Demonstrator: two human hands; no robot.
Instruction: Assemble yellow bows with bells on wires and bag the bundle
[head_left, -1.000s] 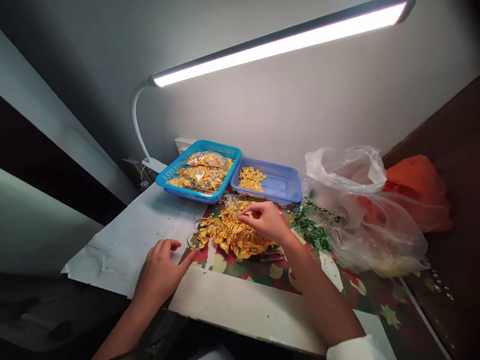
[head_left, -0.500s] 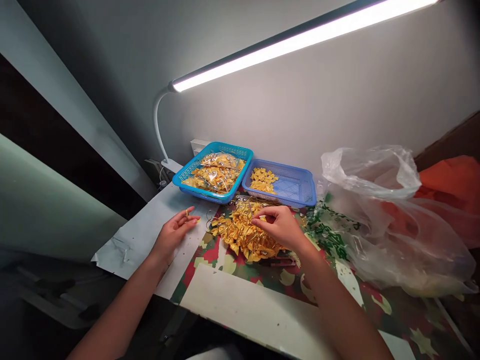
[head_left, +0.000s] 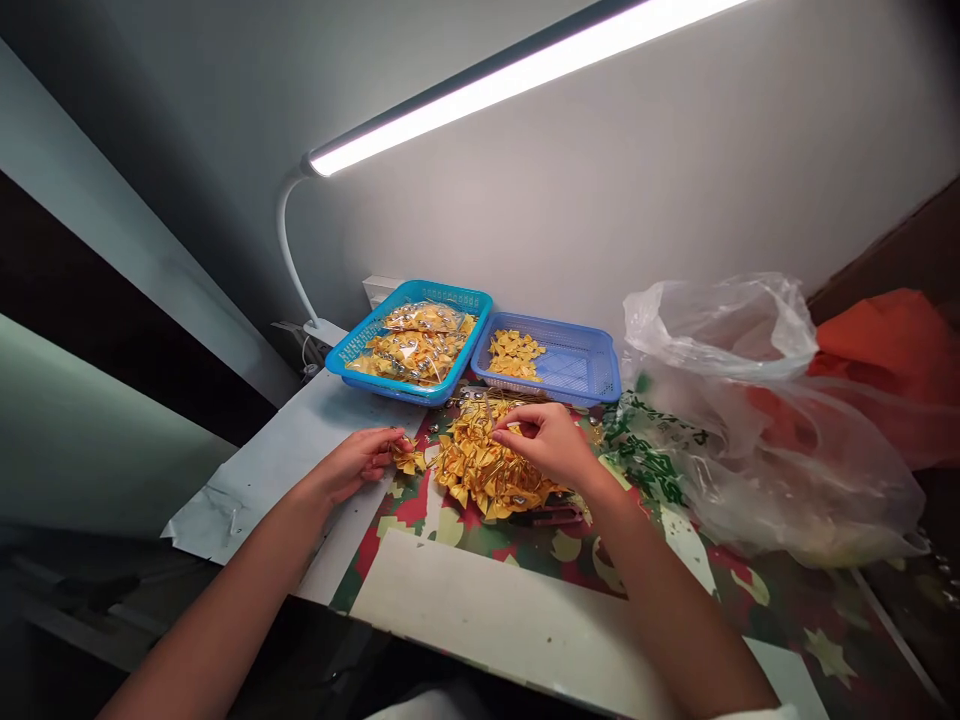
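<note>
Left hand: the left hand (head_left: 358,464) is at nine o'clock of the pile, fingers half curled, tips at a yellow bow (head_left: 409,461); whether they grip it, I cannot tell.
Right hand: the right hand (head_left: 553,441) is at two o'clock over the pile, thumb and forefinger drawn together; whether anything is between them, I cannot tell.
Pile: the pile (head_left: 487,468) of yellow bows and thin gold wires lies on the patterned mat (head_left: 457,538), on the bench (head_left: 480,600).
Teal basket: the teal basket (head_left: 397,386), at eleven o'clock, carries clear packets (head_left: 409,352) of bows.
Blue basket: the blue basket (head_left: 566,368), at one o'clock, has loose bows (head_left: 516,352) at its left end.
Tool: a slim dark tool (head_left: 556,515) lies at five o'clock, against the pile's edge.
Bags: a clear bag (head_left: 787,470) sits at three o'clock, an orange bag (head_left: 892,345) behind it.
Snag risk: the wires cross closely, so lifting one bow could drag others along or bend them.
Slip risk: the bows look small and light; a loose pinch could drop one.
Nudge risk: the right wrist is near the tool, and a low sweep could push it under the bows.
</note>
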